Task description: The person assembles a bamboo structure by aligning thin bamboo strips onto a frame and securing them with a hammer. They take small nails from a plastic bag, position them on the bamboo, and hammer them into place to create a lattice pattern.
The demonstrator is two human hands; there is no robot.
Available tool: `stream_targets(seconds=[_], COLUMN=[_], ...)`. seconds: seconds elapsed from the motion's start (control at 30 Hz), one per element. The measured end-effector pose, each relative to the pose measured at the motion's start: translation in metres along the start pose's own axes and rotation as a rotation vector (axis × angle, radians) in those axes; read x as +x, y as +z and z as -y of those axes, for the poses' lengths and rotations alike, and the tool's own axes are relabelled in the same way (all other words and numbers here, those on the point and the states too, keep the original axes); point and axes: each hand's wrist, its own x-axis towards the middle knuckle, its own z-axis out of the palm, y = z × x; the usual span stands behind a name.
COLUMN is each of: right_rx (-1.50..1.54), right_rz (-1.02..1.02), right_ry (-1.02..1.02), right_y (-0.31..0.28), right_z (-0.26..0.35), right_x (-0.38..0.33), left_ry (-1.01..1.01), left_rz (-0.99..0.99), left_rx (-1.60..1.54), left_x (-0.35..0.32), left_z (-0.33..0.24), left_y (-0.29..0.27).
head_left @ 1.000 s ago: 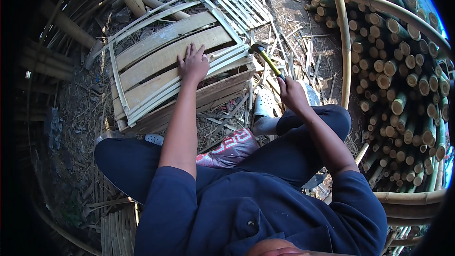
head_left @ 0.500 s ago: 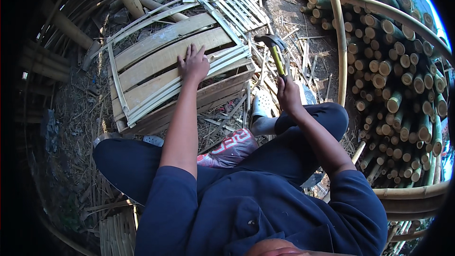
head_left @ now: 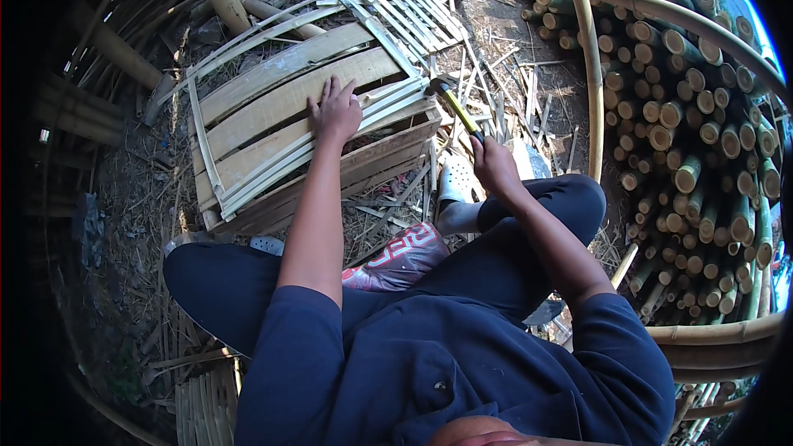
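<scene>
The wooden crate (head_left: 395,149) is sitting at eleven o'clock from the person. Boards (head_left: 289,99) are already spanning its top and thin strips (head_left: 273,175) are lining its near edge; gaps are showing between boards, and fastening cannot be confirmed. The left hand (head_left: 336,116) is resting on top, fingers loosely spread. The right hand (head_left: 496,167) is gripping a hammer (head_left: 459,111), its head hanging by the crate's two-o'clock corner; contact is unclear. From the crate, a slatted panel (head_left: 417,12) is lying at one o'clock, a shoe (head_left: 457,178) and bag (head_left: 405,260) crowding four and five.

Slatted wooden crate (head_left: 273,103), hammer (head_left: 458,109) at its corner
</scene>
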Motion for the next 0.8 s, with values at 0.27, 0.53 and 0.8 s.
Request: stream_targets(seconds=[0.27,0.53,0.8], right_rx=[-0.016,0.294,-0.013], right_rz=[0.004,-0.311,-0.059], right_ry=[0.004,-0.19,-0.032], right_y=[0.002,0.005,0.015], right_z=[0.001,-0.003,-0.01], right_x=[0.001,-0.001,-0.006], left_ry=[-0.01,-0.03,-0.01], left_rz=[0.013,0.065,0.027], left_rx=[0.006,0.027,-0.043], left_x=[0.0,-0.005,0.0], left_z=[-0.001,-0.005,0.005], left_y=[-0.003,-0.01,-0.002])
